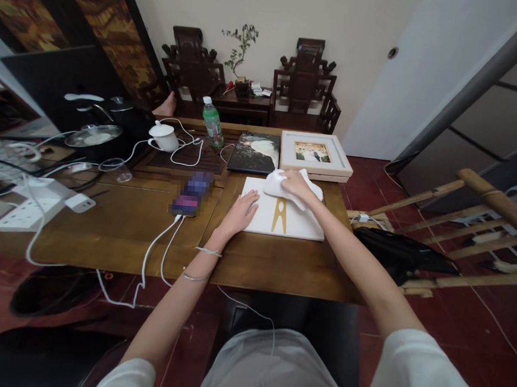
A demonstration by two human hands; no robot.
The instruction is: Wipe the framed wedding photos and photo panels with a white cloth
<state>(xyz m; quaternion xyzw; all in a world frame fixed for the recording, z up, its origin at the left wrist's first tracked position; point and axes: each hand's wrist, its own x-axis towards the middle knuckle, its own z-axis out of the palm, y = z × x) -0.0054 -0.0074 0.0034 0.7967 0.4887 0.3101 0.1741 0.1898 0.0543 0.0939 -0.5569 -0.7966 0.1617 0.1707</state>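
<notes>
A flat white rectangular panel (301, 223) with a gold design, perhaps a book or album, lies near the table's front edge. My left hand (240, 212) rests on its left side, fingers stretched out and holding nothing. At the panel's far edge, my right hand (297, 183) grips a bunched white cloth (274, 186) that touches the surface and hides its upper part. Just beyond lie a dark picture panel (246, 151) showing a figure in white and, to its right, a white-framed photo (345, 164).
A phone (191, 194) with a white cable lies left of my left hand. Farther left are a power strip (33, 208), a clear cup (116, 170), a lidded white cup (164, 136) and a green-labelled bottle (212, 123). A wooden chair (500, 197) stands to the right.
</notes>
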